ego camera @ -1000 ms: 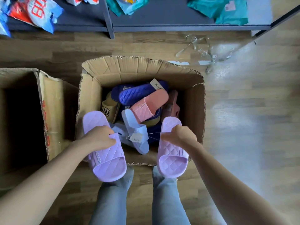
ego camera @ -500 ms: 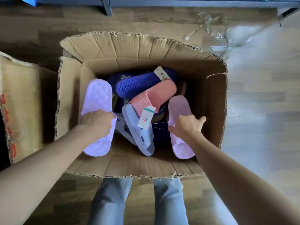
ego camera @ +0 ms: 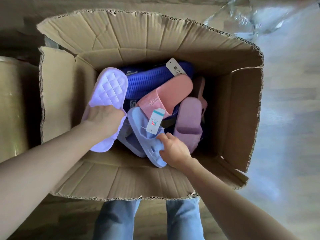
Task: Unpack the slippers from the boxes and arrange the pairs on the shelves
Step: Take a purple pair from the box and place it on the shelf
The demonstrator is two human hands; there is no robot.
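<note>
An open cardboard box point(ego camera: 121, 179) on the floor holds several loose slippers. My left hand point(ego camera: 103, 120) grips a lilac quilted slipper point(ego camera: 109, 87) by its strap, inside the box at its left side. The matching lilac slipper point(ego camera: 188, 122) lies free at the right of the pile. My right hand point(ego camera: 174, 149) curls round the strap end of a pale blue slipper point(ego camera: 147, 144), which carries a paper tag point(ego camera: 155, 122) on a thin thread. Behind them lie a pink slipper point(ego camera: 166, 94) and a dark blue ribbed slipper point(ego camera: 147, 84).
A second cardboard box point(ego camera: 10, 101) stands at the left. Crumpled clear plastic wrap point(ego camera: 259, 16) lies on the wooden floor at the top right. My legs in jeans point(ego camera: 117, 220) are just in front of the box's near flap.
My right hand let go of the second lilac slipper, which now lies in the box, and moved left onto the pale blue slipper. My left hand lowered its slipper further into the box.
</note>
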